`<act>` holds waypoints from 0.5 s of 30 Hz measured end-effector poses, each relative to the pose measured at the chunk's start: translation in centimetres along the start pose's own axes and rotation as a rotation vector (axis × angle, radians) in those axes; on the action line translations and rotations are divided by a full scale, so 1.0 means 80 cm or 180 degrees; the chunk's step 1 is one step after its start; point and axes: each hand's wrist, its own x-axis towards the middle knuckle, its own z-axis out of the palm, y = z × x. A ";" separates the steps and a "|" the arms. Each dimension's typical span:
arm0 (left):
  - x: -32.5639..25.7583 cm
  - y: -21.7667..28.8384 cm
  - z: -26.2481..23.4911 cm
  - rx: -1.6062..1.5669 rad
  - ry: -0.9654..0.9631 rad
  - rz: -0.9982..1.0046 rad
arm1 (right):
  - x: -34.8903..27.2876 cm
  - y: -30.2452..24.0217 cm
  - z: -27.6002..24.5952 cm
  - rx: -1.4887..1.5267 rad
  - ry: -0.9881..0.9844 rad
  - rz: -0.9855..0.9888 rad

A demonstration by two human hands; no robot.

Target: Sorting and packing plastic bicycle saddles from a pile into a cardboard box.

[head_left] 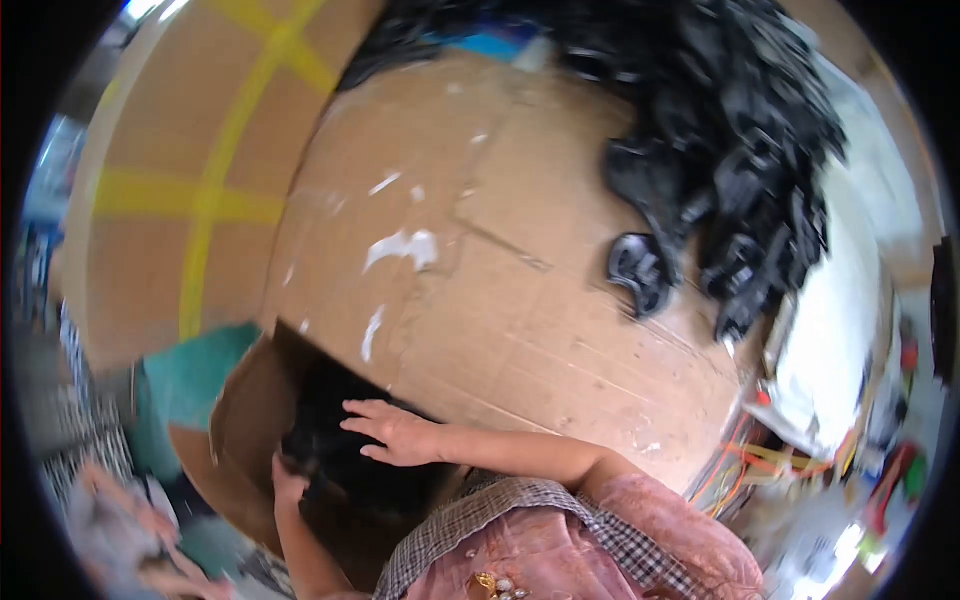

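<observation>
An open cardboard box (240,400) stands at the lower left, against the edge of a cardboard-covered work surface (520,330). Dark black pieces (350,470) lie inside it, too shadowed to make out singly. My right hand (395,432) reaches across over the box opening, its fingers spread above the black pieces with nothing held. Down inside the box's left wall is my left hand (290,482), beside the black pieces. Its fingers are blurred and partly hidden, so whether they grip a piece does not show.
A large heap of shiny black, sole-like pieces (730,150) covers the far right of the surface. A tall cardboard carton (150,260) with yellow tape stands at the left. White sacking (835,330) and orange straps (740,465) are on the right.
</observation>
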 end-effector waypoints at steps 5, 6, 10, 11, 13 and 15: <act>0.078 0.009 -0.052 -0.1368 0.0929 0.0057 | -0.116 0.008 -0.209 0.0633 0.1978 0.1904; 0.104 0.013 -0.085 -0.1609 0.0923 0.0377 | -0.153 0.022 -0.240 0.0608 0.2981 0.1324; 0.120 0.311 -0.019 -0.1841 0.0205 0.1461 | -0.409 0.052 -0.378 -0.0687 0.5249 0.2065; 0.110 0.382 0.012 -0.1662 -0.0053 0.1607 | -0.446 0.057 -0.401 -0.0864 0.5499 0.2225; 0.079 0.510 0.075 -0.1598 -0.0694 0.1710 | -0.476 0.073 -0.439 -0.1284 0.5950 0.2465; 0.089 0.608 0.145 -0.1558 -0.1455 0.1975 | -0.494 0.116 -0.475 -0.2196 0.5884 0.2857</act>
